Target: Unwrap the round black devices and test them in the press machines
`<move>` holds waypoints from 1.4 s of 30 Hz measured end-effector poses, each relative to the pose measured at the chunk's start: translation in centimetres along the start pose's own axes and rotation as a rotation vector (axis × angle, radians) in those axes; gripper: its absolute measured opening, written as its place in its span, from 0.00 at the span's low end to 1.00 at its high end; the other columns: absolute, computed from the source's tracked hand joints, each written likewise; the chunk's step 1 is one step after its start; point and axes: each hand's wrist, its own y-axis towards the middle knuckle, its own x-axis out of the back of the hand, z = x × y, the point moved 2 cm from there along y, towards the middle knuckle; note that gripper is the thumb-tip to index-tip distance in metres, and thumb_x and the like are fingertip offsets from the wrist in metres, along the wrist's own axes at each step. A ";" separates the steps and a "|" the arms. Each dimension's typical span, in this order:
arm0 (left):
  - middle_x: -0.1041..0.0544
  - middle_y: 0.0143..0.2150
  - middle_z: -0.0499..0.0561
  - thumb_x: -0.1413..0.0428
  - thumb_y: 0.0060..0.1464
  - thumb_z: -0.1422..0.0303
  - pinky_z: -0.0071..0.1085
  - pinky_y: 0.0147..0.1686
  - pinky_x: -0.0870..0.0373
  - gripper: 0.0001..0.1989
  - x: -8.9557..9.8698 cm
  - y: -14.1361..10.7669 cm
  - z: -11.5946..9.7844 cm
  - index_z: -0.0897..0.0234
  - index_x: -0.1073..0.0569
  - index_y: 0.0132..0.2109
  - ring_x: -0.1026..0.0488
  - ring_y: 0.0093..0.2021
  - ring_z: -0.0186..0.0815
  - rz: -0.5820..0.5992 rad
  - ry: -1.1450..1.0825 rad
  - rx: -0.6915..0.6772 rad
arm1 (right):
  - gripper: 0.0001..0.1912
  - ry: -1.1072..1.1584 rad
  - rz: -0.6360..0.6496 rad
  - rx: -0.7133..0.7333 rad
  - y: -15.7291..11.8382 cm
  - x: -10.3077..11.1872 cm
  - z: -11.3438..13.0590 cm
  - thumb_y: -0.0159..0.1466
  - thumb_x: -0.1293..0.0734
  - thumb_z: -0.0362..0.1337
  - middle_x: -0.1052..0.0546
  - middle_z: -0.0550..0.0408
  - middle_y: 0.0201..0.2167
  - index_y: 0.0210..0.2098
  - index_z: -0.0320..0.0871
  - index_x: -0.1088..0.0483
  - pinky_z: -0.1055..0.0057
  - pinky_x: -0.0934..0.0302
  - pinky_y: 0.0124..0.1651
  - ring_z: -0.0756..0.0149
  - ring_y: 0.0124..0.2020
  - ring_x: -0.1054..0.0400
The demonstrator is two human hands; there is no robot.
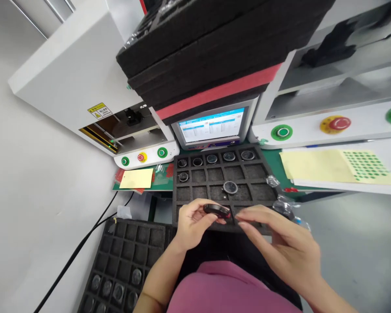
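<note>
My left hand (195, 221) is closed on a round black watch case (216, 210), held tilted with its edge toward me. A small bit of red shows at the case's right end. Just to the right, my right hand (276, 243) has its thumb and fingers apart, with nothing visible between them. Both hands are above the near edge of a black foam tray (198, 192) divided into square pockets. Another round watch case (230, 187) lies face up in the tray's middle. More of them, such as this watch case (211, 159), sit along the far row.
A second foam tray (125, 248) with several watch cases is lower left. Behind stand a monitor (211, 126), a white machine (74, 74) and another machine's button panel (306, 130). Stacked black foam (215, 56) hangs over the monitor. Plastic scraps (283, 204) lie by the tray's right edge.
</note>
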 end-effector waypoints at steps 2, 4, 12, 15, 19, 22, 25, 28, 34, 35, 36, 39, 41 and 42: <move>0.16 0.38 0.54 0.40 0.58 0.60 0.28 0.32 0.21 0.11 -0.2 -0.5 -0.9 0.64 0.23 0.41 0.19 0.31 0.35 -0.002 -0.087 -0.007 | 0.05 0.085 0.017 -0.004 0.1 -0.2 0.9 0.65 0.33 0.29 0.22 0.55 0.30 0.39 0.45 0.28 0.74 0.30 0.33 0.67 0.30 0.25; 0.16 0.37 0.52 0.40 0.59 0.65 0.27 0.35 0.21 0.08 -0.2 -0.9 -1.3 0.63 0.22 0.43 0.19 0.33 0.34 0.014 -0.059 -0.046 | 0.07 0.128 0.036 -0.005 -0.1 -0.4 1.3 0.64 0.33 0.27 0.22 0.55 0.31 0.39 0.45 0.28 0.74 0.30 0.33 0.68 0.31 0.26; 0.17 0.43 0.53 0.44 0.62 0.68 0.28 0.44 0.23 0.09 0.4 -1.4 -1.9 0.62 0.22 0.47 0.19 0.42 0.36 0.088 0.088 -0.178 | 0.10 0.176 0.051 -0.056 -0.9 -0.5 0.9 0.63 0.32 0.26 0.24 0.55 0.31 0.40 0.46 0.28 0.71 0.31 0.33 0.67 0.32 0.28; 0.17 0.43 0.54 0.44 0.62 0.69 0.28 0.44 0.23 0.09 0.4 -1.3 -2.3 0.62 0.23 0.48 0.19 0.43 0.36 0.097 0.122 -0.231 | 0.09 0.181 0.054 -0.070 -1.0 -0.5 1.0 0.63 0.31 0.27 0.24 0.55 0.32 0.40 0.46 0.28 0.70 0.31 0.33 0.67 0.32 0.27; 0.17 0.43 0.55 0.45 0.63 0.66 0.30 0.43 0.22 0.10 0.4 -1.2 -2.5 0.63 0.23 0.47 0.19 0.42 0.37 0.096 0.185 -0.243 | 0.10 0.135 0.006 -0.081 -1.1 -0.5 1.5 0.62 0.31 0.26 0.24 0.57 0.29 0.39 0.47 0.27 0.69 0.31 0.31 0.66 0.30 0.28; 0.17 0.43 0.55 0.45 0.63 0.67 0.30 0.44 0.22 0.10 0.4 -1.2 -2.6 0.63 0.23 0.47 0.19 0.43 0.37 0.095 0.189 -0.251 | 0.11 0.092 -0.026 -0.065 -1.1 -0.6 1.8 0.61 0.31 0.25 0.24 0.58 0.28 0.38 0.47 0.28 0.70 0.32 0.31 0.67 0.29 0.28; 0.17 0.44 0.55 0.44 0.62 0.69 0.29 0.44 0.23 0.09 0.4 -1.3 -2.7 0.62 0.23 0.48 0.19 0.43 0.36 0.086 0.165 -0.257 | 0.09 0.132 -0.001 -0.078 -0.8 -0.5 1.7 0.62 0.31 0.25 0.24 0.57 0.28 0.36 0.46 0.29 0.71 0.32 0.31 0.67 0.29 0.28; 0.17 0.43 0.54 0.44 0.62 0.70 0.28 0.43 0.23 0.09 0.3 -1.5 -2.7 0.62 0.23 0.48 0.19 0.42 0.35 0.097 0.144 -0.256 | 0.07 0.216 0.095 -0.076 -0.4 -0.4 1.4 0.63 0.33 0.27 0.25 0.56 0.28 0.35 0.46 0.31 0.71 0.32 0.30 0.67 0.29 0.28; 0.17 0.43 0.53 0.43 0.61 0.71 0.27 0.42 0.23 0.10 0.0 -1.8 -2.3 0.62 0.24 0.48 0.19 0.41 0.35 0.053 0.108 -0.215 | 0.09 0.228 0.035 -0.035 -0.6 -0.4 1.1 0.62 0.32 0.25 0.25 0.56 0.30 0.38 0.45 0.30 0.73 0.31 0.32 0.68 0.30 0.28; 0.17 0.43 0.53 0.43 0.60 0.71 0.27 0.41 0.22 0.09 0.0 -1.8 -2.2 0.62 0.23 0.48 0.19 0.41 0.36 0.043 0.109 -0.207 | 0.10 0.233 -0.009 -0.055 -0.7 -0.4 1.0 0.61 0.31 0.26 0.25 0.56 0.31 0.40 0.45 0.30 0.72 0.30 0.33 0.67 0.31 0.28; 0.17 0.43 0.53 0.42 0.60 0.71 0.27 0.41 0.22 0.09 0.0 -1.7 -2.2 0.62 0.23 0.48 0.19 0.40 0.35 0.037 0.111 -0.203 | 0.11 0.236 -0.041 -0.068 -0.8 -0.5 0.9 0.61 0.30 0.26 0.24 0.56 0.31 0.41 0.45 0.30 0.71 0.30 0.34 0.67 0.32 0.28; 0.16 0.41 0.50 0.42 0.60 0.73 0.25 0.38 0.23 0.10 -0.1 -1.5 -2.5 0.60 0.23 0.48 0.19 0.37 0.33 0.035 0.132 -0.211 | 0.10 0.208 -0.047 -0.030 -0.6 -0.7 0.9 0.61 0.30 0.25 0.25 0.56 0.31 0.39 0.44 0.29 0.72 0.31 0.34 0.68 0.32 0.28; 0.16 0.40 0.48 0.43 0.60 0.74 0.23 0.38 0.24 0.11 -0.3 -1.3 -2.7 0.59 0.23 0.48 0.19 0.35 0.30 0.028 0.173 -0.225 | 0.09 0.175 -0.046 0.020 -0.2 -0.6 1.1 0.62 0.31 0.23 0.25 0.56 0.30 0.36 0.43 0.29 0.73 0.32 0.32 0.70 0.30 0.29; 0.16 0.39 0.48 0.43 0.60 0.74 0.22 0.38 0.24 0.11 -0.5 -1.2 -2.8 0.58 0.23 0.48 0.19 0.35 0.30 0.021 0.194 -0.231 | 0.09 0.153 -0.059 0.038 -0.1 -0.4 1.3 0.62 0.32 0.23 0.25 0.55 0.29 0.36 0.43 0.29 0.73 0.32 0.32 0.70 0.30 0.29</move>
